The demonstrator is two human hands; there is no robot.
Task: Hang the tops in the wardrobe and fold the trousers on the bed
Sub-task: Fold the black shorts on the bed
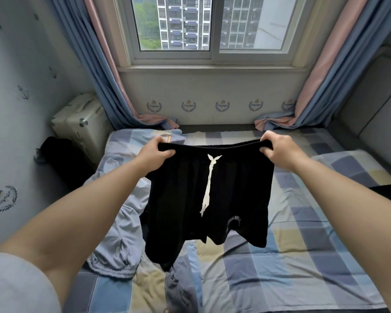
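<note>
I see my left hand point(155, 152) and right hand point(278, 150) each with fingers curled tight on a waistband corner of the black shorts point(209, 199), which hang above the bed point(303, 256).

Shorts point(209, 195) above bed point(303, 222)

Black shorts point(212, 195) (white drawstring point(209, 184)), perhaps grey lettering; checked bedsheet point(303, 256).

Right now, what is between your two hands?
In the head view, the black shorts' waistband stretches between the left hand and right hand, with the white drawstring hanging from its middle.
</note>
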